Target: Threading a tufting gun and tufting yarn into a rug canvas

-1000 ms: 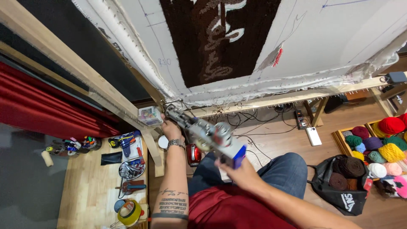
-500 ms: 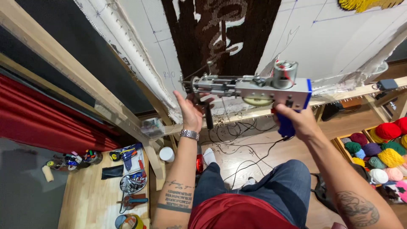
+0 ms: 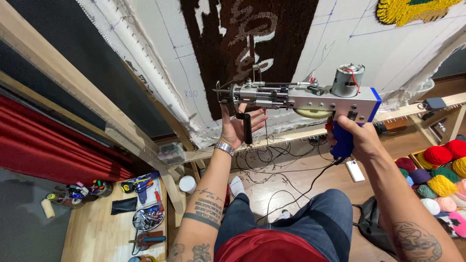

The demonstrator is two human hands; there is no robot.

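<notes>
The right hand (image 3: 357, 138) is clenched around the blue pistol grip of a silver metal tufting gun with a cylindrical grey motor on top (image 3: 310, 99), holding the tool level with its needle end pointing to the person's left. The left hand (image 3: 238, 127) is open, palm up and fingers spread, under the front of the gun; its palm lies against the black front handle (image 3: 247, 128) that hangs down from the tool, but the fingers are not wrapped round it. The gun is held up just in front of a stretched white backing cloth (image 3: 194, 68), its needle tip close to the edge of a dark brown tufted patch with pale lettering-like shapes (image 3: 242, 43); whether the tip touches the cloth cannot be told. A yellow tufted patch (image 3: 412, 9) sits at the cloth's upper right. The cloth is fixed to a pale wooden frame (image 3: 73, 77), whose lower rail runs behind the hands. A black cable (image 3: 296, 191) drops from the grip to the wooden floor, among loose tangled cords. On the person's right, a box of coloured yarn balls (image 3: 437, 174) stands on the floor. On the left, a low wooden surface (image 3: 97, 233) carries scissors, pens and small tools, beside a red curtain (image 3: 43, 140).
</notes>
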